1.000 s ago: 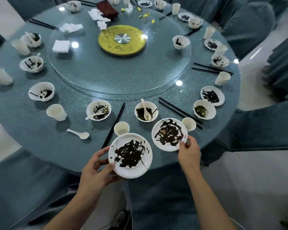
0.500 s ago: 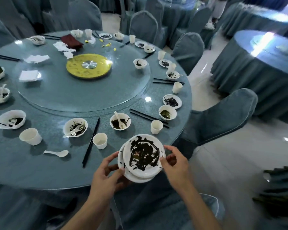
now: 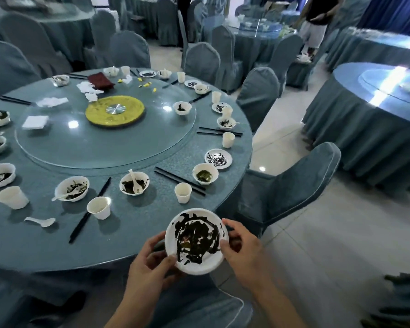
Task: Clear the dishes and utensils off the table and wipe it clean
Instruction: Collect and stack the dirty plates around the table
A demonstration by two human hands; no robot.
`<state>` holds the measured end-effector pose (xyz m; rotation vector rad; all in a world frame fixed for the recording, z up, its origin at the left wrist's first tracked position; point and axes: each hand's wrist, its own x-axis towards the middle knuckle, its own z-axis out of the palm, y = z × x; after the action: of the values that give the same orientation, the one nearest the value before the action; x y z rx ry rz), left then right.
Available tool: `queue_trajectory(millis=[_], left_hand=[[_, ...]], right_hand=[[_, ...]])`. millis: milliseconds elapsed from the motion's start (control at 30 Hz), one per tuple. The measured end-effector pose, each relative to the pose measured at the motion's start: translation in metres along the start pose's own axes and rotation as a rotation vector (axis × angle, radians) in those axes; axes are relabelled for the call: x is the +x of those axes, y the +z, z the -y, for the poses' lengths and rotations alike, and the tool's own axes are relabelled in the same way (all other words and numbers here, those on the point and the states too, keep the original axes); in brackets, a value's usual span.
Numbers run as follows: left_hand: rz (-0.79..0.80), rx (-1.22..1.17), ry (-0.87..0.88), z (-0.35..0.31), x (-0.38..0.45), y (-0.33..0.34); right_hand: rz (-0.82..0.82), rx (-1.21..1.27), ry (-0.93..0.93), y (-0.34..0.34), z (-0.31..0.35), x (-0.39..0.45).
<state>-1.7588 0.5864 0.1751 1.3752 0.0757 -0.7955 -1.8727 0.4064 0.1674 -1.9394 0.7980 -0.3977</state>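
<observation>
Both hands are on the stacked plates [image 3: 196,240] right at the counter's [image 3: 128,235] 6 o'clock edge, held just off the rim toward the person. The left hand [image 3: 149,263] curls around the stack at its 8 o'clock side, thumb up on the rim and fingers tucked under, and the right hand [image 3: 240,247] grips the 3 o'clock side with the thumb over the edge. The top plate is smeared with dark sauce, and a second white rim peeks out beneath it, so it's at least two plates. On the counter, a paper cup [image 3: 182,192] sits at about 12 o'clock from the stack, with black chopsticks [image 3: 179,181] just behind it. At 11 o'clock there's a bowl [image 3: 134,183] with dark leftovers and a white spoon standing in it. Further round at 10 o'clock, another cup [image 3: 99,207] sits by a dirty bowl [image 3: 72,188], also with a spoon. At 1 o'clock a bowl with greenish scraps [image 3: 205,174] sits just beside a small sauce-streaked plate [image 3: 218,158]. The glass turntable [image 3: 100,147] in the middle carries a yellow disc [image 3: 114,111], napkins and one small dirty bowl [image 3: 182,108].
</observation>
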Motion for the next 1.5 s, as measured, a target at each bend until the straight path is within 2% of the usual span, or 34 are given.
queue_trajectory(millis=[100,400,567,733,1033,1500], left_hand=[[-0.056,0.014,0.022,0.017,-0.008,0.033],[-0.133,0.013,0.035,0.040,0.003,0.103],[-0.177,-0.073,0.054,0.047,0.041,0.145],[-0.262,-0.144,0.051,0.038,0.089,0.191],[-0.374,-0.184,0.050,0.018,0.162,0.232],[-0.666,-0.345,0.094,-0.005,0.228,0.275]], right_hand=[[0.048,-0.105,-0.064,-0.037,-0.017,0.003],[-0.010,-0.574,-0.238,-0.116,-0.072,0.045],[0.028,-0.670,-0.282,-0.146,-0.098,0.100],[0.060,-0.774,-0.343,-0.164,-0.111,0.191],[0.229,-0.838,-0.355,-0.160,-0.125,0.315],[0.522,-0.916,-0.402,-0.081,-0.156,0.492]])
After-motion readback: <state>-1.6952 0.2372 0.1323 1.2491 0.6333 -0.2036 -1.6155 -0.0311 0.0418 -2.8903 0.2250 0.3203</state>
